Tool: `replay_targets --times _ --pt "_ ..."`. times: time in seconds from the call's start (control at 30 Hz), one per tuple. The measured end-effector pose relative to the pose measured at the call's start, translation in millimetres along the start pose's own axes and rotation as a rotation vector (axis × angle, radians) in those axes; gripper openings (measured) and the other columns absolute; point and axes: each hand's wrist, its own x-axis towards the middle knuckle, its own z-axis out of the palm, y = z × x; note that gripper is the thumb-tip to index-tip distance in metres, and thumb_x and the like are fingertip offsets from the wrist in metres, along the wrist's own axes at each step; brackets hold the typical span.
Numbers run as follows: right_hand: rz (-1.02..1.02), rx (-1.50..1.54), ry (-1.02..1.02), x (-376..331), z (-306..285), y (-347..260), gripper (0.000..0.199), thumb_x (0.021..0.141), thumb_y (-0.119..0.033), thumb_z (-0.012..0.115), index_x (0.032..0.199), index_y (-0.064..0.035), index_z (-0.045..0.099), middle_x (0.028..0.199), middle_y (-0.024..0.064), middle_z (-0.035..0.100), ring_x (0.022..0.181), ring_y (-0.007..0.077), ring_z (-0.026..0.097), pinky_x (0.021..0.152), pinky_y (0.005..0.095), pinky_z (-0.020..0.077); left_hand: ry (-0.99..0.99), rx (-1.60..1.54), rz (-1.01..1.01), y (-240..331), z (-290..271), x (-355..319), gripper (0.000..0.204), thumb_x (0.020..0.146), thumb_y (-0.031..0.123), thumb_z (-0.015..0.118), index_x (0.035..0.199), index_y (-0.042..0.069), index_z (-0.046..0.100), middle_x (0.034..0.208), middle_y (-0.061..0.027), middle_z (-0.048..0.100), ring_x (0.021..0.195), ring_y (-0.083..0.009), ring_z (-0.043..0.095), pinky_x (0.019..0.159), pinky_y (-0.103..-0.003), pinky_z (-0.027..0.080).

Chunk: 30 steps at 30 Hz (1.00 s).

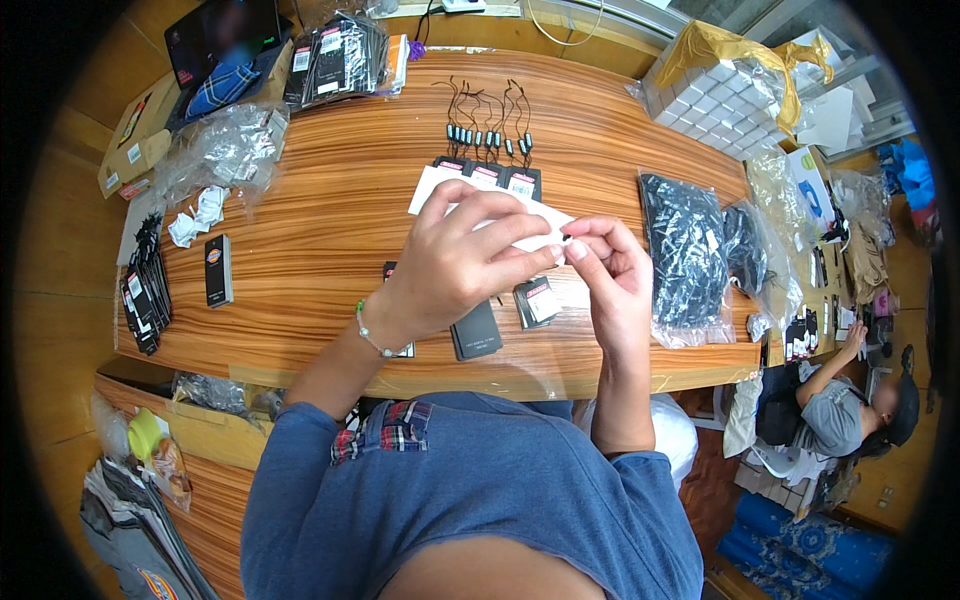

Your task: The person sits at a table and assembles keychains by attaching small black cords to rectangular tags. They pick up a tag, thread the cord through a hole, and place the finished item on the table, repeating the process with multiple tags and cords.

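A flat white card (430, 185) is in my left hand (462, 250), whose fingers are bent over it above the table. My right hand (618, 275) pinches thumb and forefinger together at the card's right end. At those fingertips shows a small black piece (567, 238), too small to name. Just beyond the card, several black hang tags (522, 184) lie in a row, their dark cords (490, 135) stretched away from me. Under my hands lie a dark grey tag stack (476, 335) and a small stack of white-labelled tags (538, 303); my left hand partly hides other tags.
On the wood-grain table (330, 190), black tags (146, 290) and a small tag stack (218, 270) lie left. A clear bag of black items (686, 255) lies right, near a box of white blocks (715, 95). Another person (840, 415) works at far right.
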Motion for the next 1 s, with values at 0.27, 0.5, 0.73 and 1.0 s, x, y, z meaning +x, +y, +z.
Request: replay_targets --times 0.27,0.5,0.73,1.0 --pt "-0.090 -0.447 0.139 2 10 13 0.005 0.084 -0.003 0.056 0.084 0.0018 0.056 0.071 0.0066 0.060 0.062 0.0129 0.058 0.058 0.0234 0.0460 -0.057 0.064 0.077 -4 3 -5 0.015 0.068 0.020 0.061 0.082 0.018 0.066 0.086 0.0081 0.061 0.084 -0.0101 0.054 0.074 -0.033 0.040" --pt "-0.396 -0.720 0.323 10 6 6 0.004 0.083 -0.001 0.054 0.079 0.0007 0.053 0.079 0.0095 0.054 0.070 0.0176 0.052 0.065 0.0276 0.0422 -0.035 0.021 -0.015 -6 8 -13 0.015 0.069 0.016 0.060 0.082 0.017 0.067 0.085 0.0073 0.062 0.081 -0.0117 0.055 0.071 -0.032 0.039" --pt "-0.342 0.102 0.202 14 -15 -8 0.008 0.092 -0.010 0.044 0.094 -0.0022 0.043 0.082 0.0149 0.058 0.065 0.0150 0.055 0.063 0.0250 0.0463 0.062 -0.074 -0.102 -13 14 -25 0.018 0.067 0.005 0.063 0.084 0.012 0.065 0.085 0.0004 0.063 0.078 -0.0168 0.056 0.067 -0.030 0.040" --pt "-0.188 0.407 -0.053 18 -27 -11 0.009 0.092 -0.013 0.044 0.096 -0.0049 0.042 0.076 0.0149 0.056 0.063 0.0179 0.056 0.059 0.0263 0.0472 0.045 -0.788 -0.485 -11 26 -25 0.018 0.076 -0.008 0.055 0.088 0.004 0.050 0.087 -0.0072 0.062 0.087 -0.0183 0.060 0.078 -0.030 0.047"
